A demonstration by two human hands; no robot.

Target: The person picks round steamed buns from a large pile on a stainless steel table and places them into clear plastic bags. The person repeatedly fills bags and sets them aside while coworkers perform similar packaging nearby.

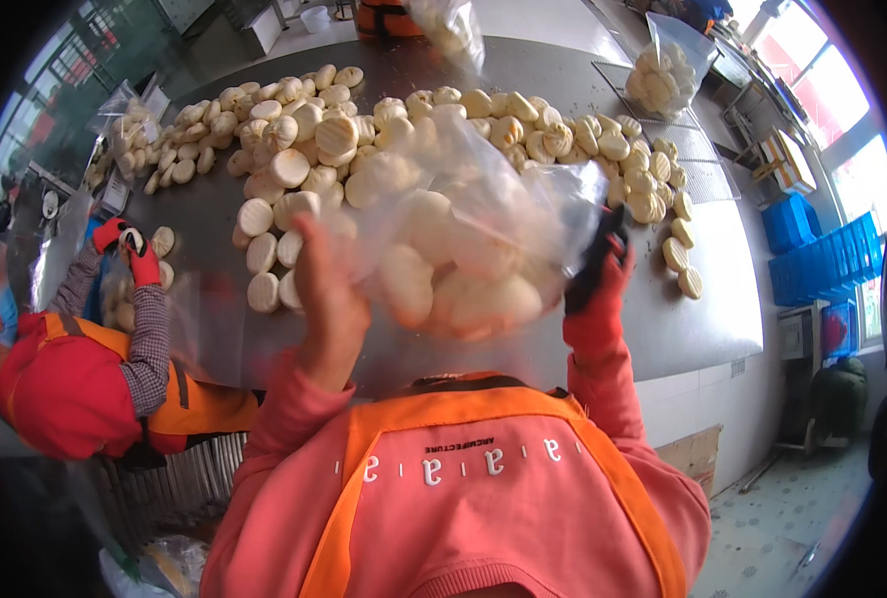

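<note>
A clear plastic bag of pale steamed buns [458, 276] is raised in front of my chest, above the near side of the metal table [712, 299]. My left hand [331, 299], bare and blurred, supports the bag's left side. On the other side my right hand [600, 276], in a red and black glove, grips the bag's plastic. The bag's upper part hangs loose and creased towards the far side. Beyond it lies a long heap of buns [309, 127], some pleated on top, others showing ridged flat undersides. Part of the heap is hidden behind the bag.
To the left, a co-worker in red gloves [144, 261] handles a bun. Another filled bag [664, 75] stands by wire racks [701, 161] at the far right. A further bag [454, 34] is at the far edge. Blue crates [825, 254] stand beyond the table's right side.
</note>
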